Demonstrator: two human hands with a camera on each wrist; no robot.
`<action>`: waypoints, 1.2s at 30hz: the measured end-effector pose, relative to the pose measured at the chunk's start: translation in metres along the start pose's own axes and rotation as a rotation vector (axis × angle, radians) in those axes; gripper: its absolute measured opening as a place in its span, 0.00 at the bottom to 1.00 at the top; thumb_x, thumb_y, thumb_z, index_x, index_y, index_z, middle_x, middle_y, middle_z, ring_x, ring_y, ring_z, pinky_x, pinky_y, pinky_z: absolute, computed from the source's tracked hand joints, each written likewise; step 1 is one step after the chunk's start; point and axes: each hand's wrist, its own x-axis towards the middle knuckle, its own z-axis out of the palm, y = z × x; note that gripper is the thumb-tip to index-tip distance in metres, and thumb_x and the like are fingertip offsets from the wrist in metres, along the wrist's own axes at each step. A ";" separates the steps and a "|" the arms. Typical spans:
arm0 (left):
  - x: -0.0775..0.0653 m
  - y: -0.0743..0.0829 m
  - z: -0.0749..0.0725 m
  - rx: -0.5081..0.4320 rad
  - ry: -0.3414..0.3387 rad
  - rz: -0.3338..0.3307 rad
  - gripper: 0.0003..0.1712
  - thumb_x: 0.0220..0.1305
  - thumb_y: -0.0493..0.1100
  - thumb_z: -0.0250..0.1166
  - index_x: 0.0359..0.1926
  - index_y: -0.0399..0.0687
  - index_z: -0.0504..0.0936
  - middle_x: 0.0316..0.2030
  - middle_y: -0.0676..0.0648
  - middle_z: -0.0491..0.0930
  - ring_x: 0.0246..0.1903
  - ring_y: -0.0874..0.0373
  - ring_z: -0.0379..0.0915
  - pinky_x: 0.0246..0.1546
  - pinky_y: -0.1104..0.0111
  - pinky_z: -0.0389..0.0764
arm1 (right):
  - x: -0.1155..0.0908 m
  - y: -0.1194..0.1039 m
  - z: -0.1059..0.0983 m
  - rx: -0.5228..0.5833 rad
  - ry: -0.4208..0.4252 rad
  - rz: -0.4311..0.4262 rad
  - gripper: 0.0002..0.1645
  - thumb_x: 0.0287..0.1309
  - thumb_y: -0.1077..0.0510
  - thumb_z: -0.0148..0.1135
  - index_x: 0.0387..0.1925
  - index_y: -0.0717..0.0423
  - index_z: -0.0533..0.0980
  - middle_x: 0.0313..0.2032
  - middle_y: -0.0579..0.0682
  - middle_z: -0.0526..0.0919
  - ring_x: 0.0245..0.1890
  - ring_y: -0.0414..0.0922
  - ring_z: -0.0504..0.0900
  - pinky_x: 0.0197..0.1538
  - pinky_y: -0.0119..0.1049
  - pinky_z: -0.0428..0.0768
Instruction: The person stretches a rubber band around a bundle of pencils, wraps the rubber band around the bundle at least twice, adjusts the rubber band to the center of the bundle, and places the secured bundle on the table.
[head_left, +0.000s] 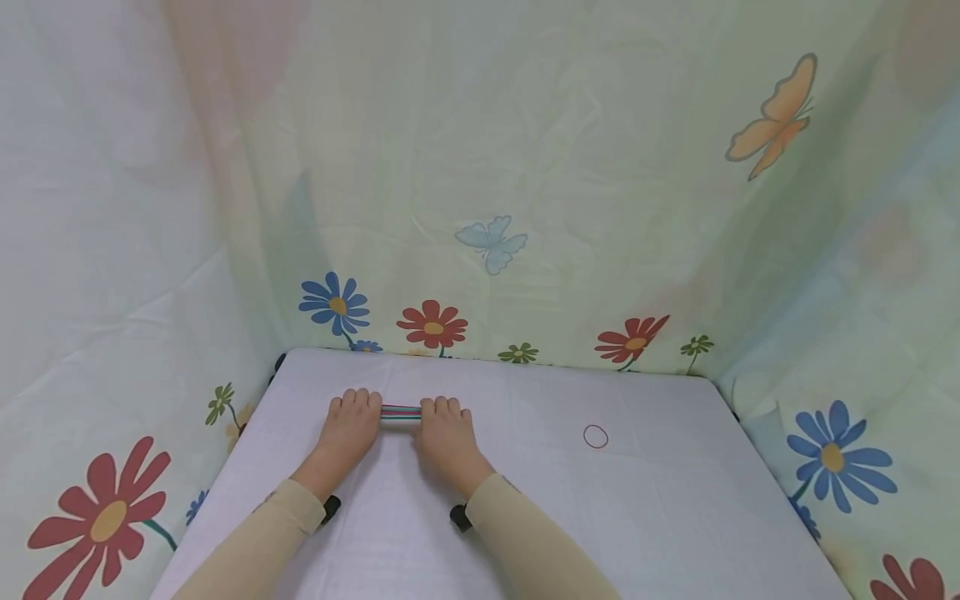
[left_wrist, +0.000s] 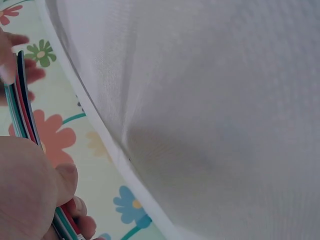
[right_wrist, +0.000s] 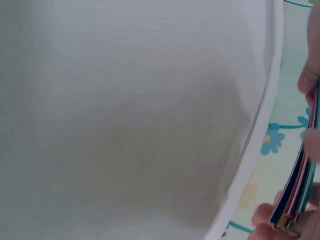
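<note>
Flowered cloth (head_left: 615,125) hangs around three sides of this corner, and between its walls a person works at a table under a pale cover (head_left: 637,517). From where I stand, both hands are busy. The left hand (head_left: 351,429) has its fingers curled over one end of a bundle (head_left: 401,412) of thin coloured strips; the right hand (head_left: 450,429) grips the other end likewise, so neither is free. From the wrists you can see the thumbs on one side of the strips and fingers on the other, with green, red, white and dark blue edges packed close; what they are made of I can't tell.

Between the two fists a short stretch of bundle shows, its long axis running left to right across the person, square to their line of sight. The relation I'd judge matters most is to the side: a thin reddish ring (head_left: 585,435) lies flat on the cover off to the right, well apart from the right hand, which is clearly the nearer of the two. It sits only slightly closer to the person than the bundle does, nearly on the line of the strips carried outward, with bare cover between.
</note>
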 end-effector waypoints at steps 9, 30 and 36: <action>0.000 0.000 -0.001 0.010 -0.020 0.004 0.08 0.79 0.40 0.61 0.43 0.40 0.71 0.36 0.43 0.72 0.39 0.48 0.68 0.42 0.54 0.74 | 0.005 0.025 -0.006 0.705 0.050 0.025 0.35 0.85 0.44 0.42 0.82 0.54 0.59 0.81 0.58 0.64 0.84 0.59 0.57 0.84 0.62 0.56; 0.000 0.012 -0.016 -0.004 0.002 0.051 0.09 0.77 0.40 0.64 0.44 0.41 0.72 0.37 0.43 0.74 0.39 0.49 0.69 0.43 0.55 0.75 | 0.016 0.040 0.005 1.595 0.086 0.192 0.42 0.86 0.36 0.25 0.86 0.57 0.51 0.84 0.61 0.58 0.88 0.61 0.46 0.86 0.63 0.43; -0.003 0.013 -0.017 0.007 0.027 0.051 0.10 0.77 0.40 0.65 0.42 0.41 0.72 0.36 0.43 0.74 0.38 0.49 0.69 0.43 0.55 0.75 | 0.017 0.035 0.006 1.569 0.098 0.175 0.43 0.86 0.35 0.26 0.84 0.58 0.55 0.83 0.60 0.62 0.87 0.59 0.49 0.87 0.58 0.44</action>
